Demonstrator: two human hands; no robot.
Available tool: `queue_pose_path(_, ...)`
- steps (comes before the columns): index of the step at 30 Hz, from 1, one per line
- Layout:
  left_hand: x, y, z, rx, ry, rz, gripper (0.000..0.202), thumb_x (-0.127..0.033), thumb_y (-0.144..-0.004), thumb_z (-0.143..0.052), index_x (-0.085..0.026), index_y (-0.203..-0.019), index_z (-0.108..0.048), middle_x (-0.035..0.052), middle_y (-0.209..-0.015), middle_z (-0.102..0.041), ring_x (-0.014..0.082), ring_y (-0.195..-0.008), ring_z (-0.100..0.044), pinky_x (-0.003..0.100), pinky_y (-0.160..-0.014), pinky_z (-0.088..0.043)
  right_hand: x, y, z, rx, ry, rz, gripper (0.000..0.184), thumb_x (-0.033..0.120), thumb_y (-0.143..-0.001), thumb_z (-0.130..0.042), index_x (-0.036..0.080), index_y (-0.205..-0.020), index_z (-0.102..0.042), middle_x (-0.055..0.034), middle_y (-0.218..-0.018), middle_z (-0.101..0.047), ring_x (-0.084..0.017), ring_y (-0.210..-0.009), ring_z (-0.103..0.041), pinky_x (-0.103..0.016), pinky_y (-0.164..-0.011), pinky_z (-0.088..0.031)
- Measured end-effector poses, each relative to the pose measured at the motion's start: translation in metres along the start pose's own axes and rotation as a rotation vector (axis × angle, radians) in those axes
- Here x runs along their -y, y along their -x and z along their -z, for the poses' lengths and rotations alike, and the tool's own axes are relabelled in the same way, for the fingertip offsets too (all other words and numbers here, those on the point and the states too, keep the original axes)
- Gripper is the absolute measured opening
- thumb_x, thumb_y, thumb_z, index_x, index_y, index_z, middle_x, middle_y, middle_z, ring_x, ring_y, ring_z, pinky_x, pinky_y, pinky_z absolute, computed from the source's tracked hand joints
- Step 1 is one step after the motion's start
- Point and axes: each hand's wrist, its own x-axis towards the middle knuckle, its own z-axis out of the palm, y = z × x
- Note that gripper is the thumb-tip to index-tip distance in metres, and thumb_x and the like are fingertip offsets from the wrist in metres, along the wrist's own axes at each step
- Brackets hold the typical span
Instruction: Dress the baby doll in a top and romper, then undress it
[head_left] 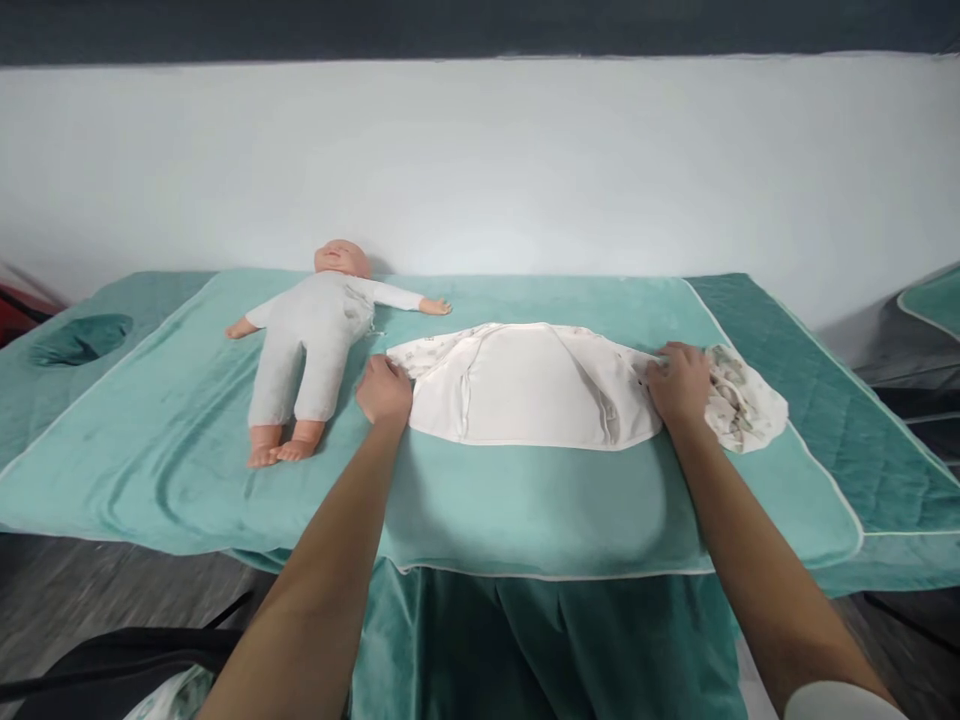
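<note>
A white baby garment [525,385] lies spread flat on a light teal blanket [525,500], its printed end bunched at the right [742,405]. My left hand [385,390] rests at the garment's left edge with fingers curled onto the cloth. My right hand [679,383] presses on the garment's right part beside the bunched end, fingers closed over the fabric. A baby doll [311,340] in a pale grey suit lies on its back to the left of the garment, arms out, close to my left hand.
The blanket covers a table with a darker green quilted cover [825,390] that hangs down in front. A white wall [480,160] stands right behind. A round hole [79,338] shows in the cover at far left. Dark floor and black bars lie below.
</note>
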Motion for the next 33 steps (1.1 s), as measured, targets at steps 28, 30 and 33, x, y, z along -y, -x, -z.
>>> queue_pose_path(28,0.071,-0.092,0.086,-0.18,0.295,-0.273,0.033,-0.019,-0.087,-0.053,-0.015,-0.118,-0.061,0.0146,-0.131,-0.061,0.0295,-0.13,-0.051,0.043,-0.114,-0.037,0.33,-0.013,-0.092,0.671,-0.913,0.096,0.03,0.043,-0.089,-0.059,0.021,-0.11,-0.06,-0.0102,-0.124,-0.069,-0.024,-0.116,-0.066,-0.044,-0.105,-0.05)
queue_pose_path(30,0.102,-0.118,0.087,-0.11,0.302,-0.09,0.038,-0.025,-0.085,-0.059,-0.014,-0.121,-0.061,0.0178,-0.136,-0.059,0.0328,-0.133,-0.051,0.046,-0.116,-0.037,0.387,-0.035,-0.128,0.652,-0.928,0.178,0.031,0.041,-0.09,-0.059,0.021,-0.113,-0.059,-0.0099,-0.129,-0.067,-0.023,-0.122,-0.063,-0.043,-0.11,-0.046)
queue_pose_path(33,0.137,-0.143,0.083,0.093,0.491,0.182,0.042,-0.045,-0.087,-0.062,-0.012,-0.113,-0.065,0.0184,-0.117,-0.069,0.0344,-0.11,-0.066,0.05,-0.1,-0.05,0.456,-0.075,-0.176,0.645,-0.764,0.204,0.047,0.045,-0.092,-0.061,0.015,-0.127,-0.054,-0.0163,-0.134,-0.063,-0.029,-0.128,-0.059,-0.045,-0.11,-0.046)
